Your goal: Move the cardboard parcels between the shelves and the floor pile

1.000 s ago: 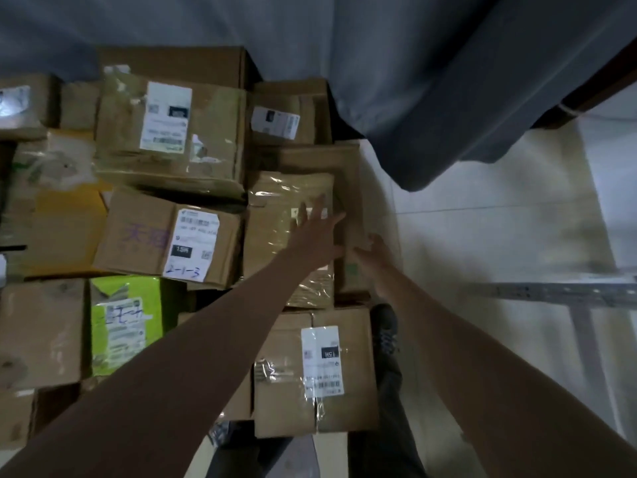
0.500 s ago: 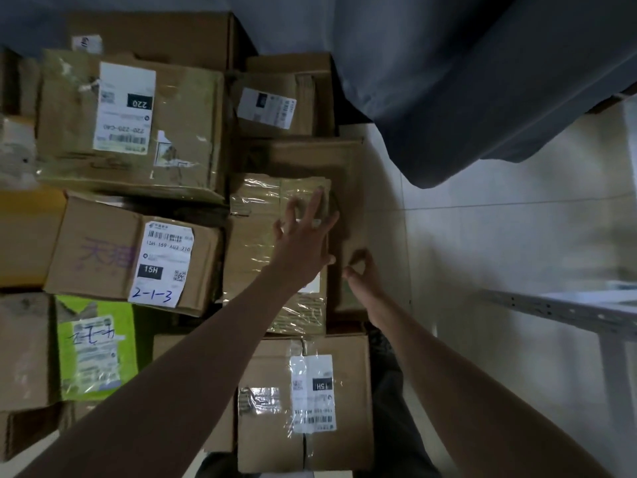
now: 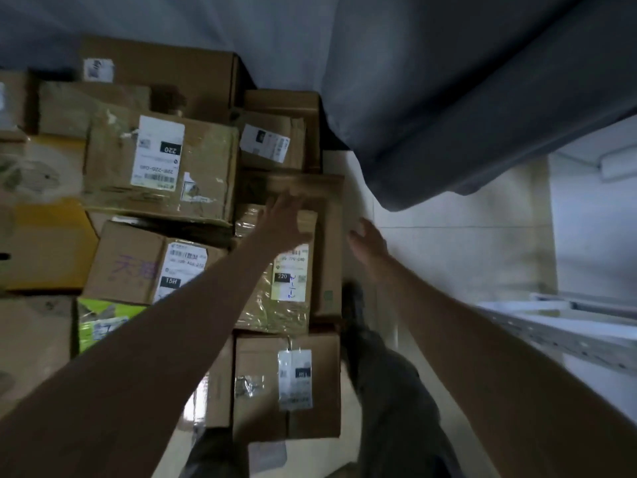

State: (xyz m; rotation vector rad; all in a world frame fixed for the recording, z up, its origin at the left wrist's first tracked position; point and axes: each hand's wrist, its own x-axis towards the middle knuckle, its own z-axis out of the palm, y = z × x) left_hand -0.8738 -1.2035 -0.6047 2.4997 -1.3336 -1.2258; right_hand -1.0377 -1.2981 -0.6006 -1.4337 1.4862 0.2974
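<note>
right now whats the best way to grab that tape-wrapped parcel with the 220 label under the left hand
Take the tape-wrapped parcel by its two long sides, coming down from above. It lies flat on the pile with its long axis running away from the person. The left hand already lies on its far end; the right hand hovers off its right. The glossy tape probably makes a one-handed top grip slippery.

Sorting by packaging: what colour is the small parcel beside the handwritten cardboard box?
Bright lime green parcel, clearest in the head view.

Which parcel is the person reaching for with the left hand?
Find the floor pile's right edge, beside the pale tiled floor. The left hand lies on the tape-wrapped parcel there. Its shiny crinkled wrap and label marked 220 set it apart from the plain boxes around it.
</note>
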